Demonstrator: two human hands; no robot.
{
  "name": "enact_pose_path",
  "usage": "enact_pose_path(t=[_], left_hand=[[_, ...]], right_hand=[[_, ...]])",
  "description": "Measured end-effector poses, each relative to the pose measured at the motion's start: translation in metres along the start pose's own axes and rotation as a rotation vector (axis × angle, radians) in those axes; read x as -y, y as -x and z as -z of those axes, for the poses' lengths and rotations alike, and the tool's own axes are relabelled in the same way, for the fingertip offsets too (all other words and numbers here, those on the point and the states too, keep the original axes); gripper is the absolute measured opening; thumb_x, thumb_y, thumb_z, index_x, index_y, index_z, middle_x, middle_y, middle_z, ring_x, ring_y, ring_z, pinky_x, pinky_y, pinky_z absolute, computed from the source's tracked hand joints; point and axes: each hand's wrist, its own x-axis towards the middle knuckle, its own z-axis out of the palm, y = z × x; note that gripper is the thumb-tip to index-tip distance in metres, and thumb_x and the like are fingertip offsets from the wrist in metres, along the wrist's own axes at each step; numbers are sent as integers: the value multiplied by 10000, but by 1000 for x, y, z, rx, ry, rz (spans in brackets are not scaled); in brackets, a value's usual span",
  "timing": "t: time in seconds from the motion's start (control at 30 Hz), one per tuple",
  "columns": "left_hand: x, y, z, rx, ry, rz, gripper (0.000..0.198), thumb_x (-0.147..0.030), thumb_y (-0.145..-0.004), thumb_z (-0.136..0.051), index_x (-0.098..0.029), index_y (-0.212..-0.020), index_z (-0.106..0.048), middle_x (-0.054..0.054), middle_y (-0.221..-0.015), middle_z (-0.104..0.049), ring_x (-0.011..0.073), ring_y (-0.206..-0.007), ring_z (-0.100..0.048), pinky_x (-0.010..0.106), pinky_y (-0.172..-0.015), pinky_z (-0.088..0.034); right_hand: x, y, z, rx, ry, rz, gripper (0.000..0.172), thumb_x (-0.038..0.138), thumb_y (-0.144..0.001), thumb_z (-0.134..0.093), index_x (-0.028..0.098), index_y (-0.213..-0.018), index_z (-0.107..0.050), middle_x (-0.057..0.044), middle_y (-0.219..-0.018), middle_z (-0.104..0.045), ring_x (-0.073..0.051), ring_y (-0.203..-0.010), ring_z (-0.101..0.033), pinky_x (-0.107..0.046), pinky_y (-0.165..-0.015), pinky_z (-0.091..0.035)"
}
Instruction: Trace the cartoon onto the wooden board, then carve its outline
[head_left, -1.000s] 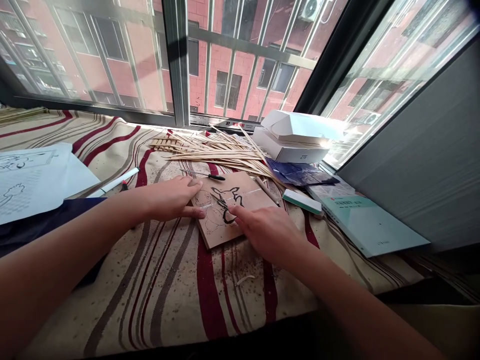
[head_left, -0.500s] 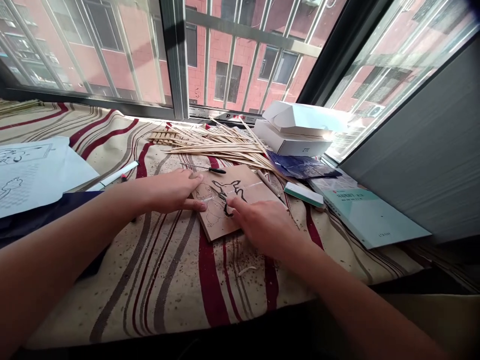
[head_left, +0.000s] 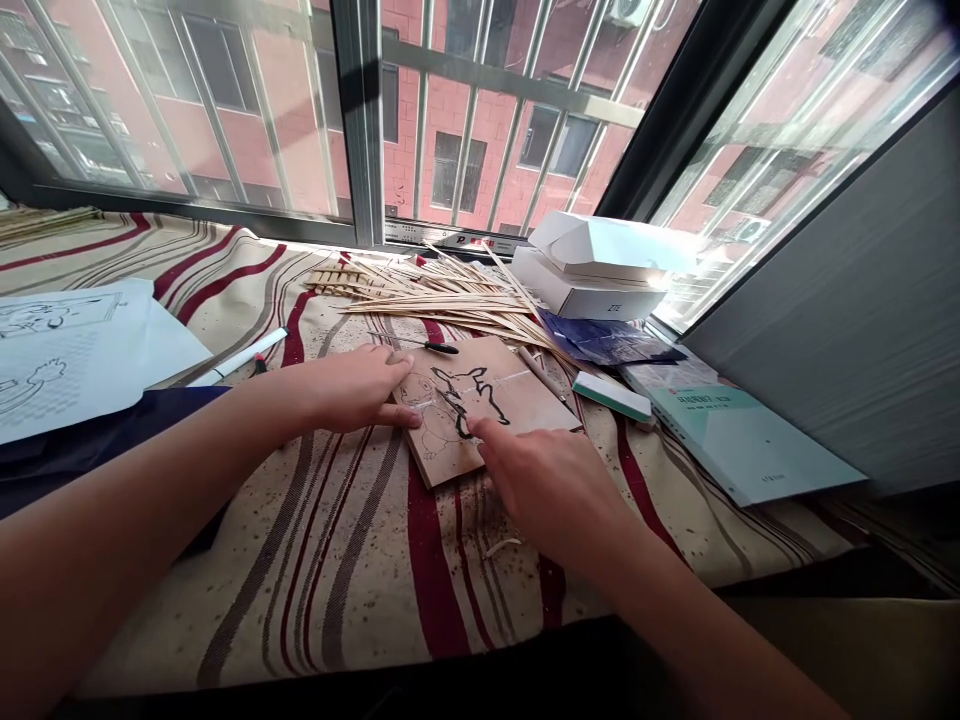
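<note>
Lightly, left hand (head_left: 349, 392) edging board (head_left: 517, 395), cloth (head_left: 360, 590) below

Centre: a wooden board (head_left: 487, 400) lies on a cloth (head_left: 337, 590) spread along the foot of a window frame (head_left: 358, 120).
Hands: the left hand (head_left: 352, 390) rests on the board's left edge; the right hand (head_left: 555, 490) lies at its near edge, fingertips (head_left: 476, 428) on the board.
Behind: a craft knife (head_left: 439, 347) lies just past the board's far edge, and beyond it a heap of wooden sticks (head_left: 442, 305) (they reach almost to the window).
Right: a box (head_left: 589, 297) stands behind loose sheets (head_left: 607, 340); a block (head_left: 611, 397) lies nearer, beside a book (head_left: 742, 440).
Left: paper sheets (head_left: 67, 340) lie near a marker pen (head_left: 240, 355).
</note>
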Motion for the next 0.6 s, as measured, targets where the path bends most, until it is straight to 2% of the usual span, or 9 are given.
enact_pose_path(t=[0.1, 0.27, 0.43, 0.6], left_hand=[[-1, 1, 1, -4, 3, 3, 1015, -719, -1023, -527, -31, -1726, -278, 320, -1749, -363, 426, -1616, -391, 472, -1279, -369], [0, 1, 0, 5, -3, -16, 1000, -708, -1028, -524, -25, -1720, -292, 311, -1760, -348, 420, -1632, -362, 472, -1303, -334], [1, 0, -1, 5, -6, -9, 1022, -738, -1027, -485, -16, -1721, -278, 327, -1761, -330, 437, -1623, -370, 490, -1287, -354], [-1, 0, 0, 4, -11, -15, 1006, -736, -1023, -504, -33, -1715, -307, 309, -1764, -339, 421, -1626, -368, 478, -1285, -355]], right_hand=[[-5, 0, -1, 0, -1, 12, 385, 202, -1094, -406, 187, -1327, -712, -105, -858, -834, -277, -757, -779, -353, -581, -192], [-21, -5, -8, -36, 5, 48, 437, 209, -1093, -418, 219, -1450, -671, -94, -893, -843, -266, -778, -768, -352, -603, -190], [-33, -14, -7, -29, -24, 93, 435, 271, -1107, -422, 239, -1446, -692, -97, -884, -836, -250, -766, -733, -348, -615, -177], [-36, -19, -2, -18, -49, 67, 438, 276, -1103, -433, 232, -1443, -706, -119, -932, -837, -257, -813, -732, -333, -638, -202]])
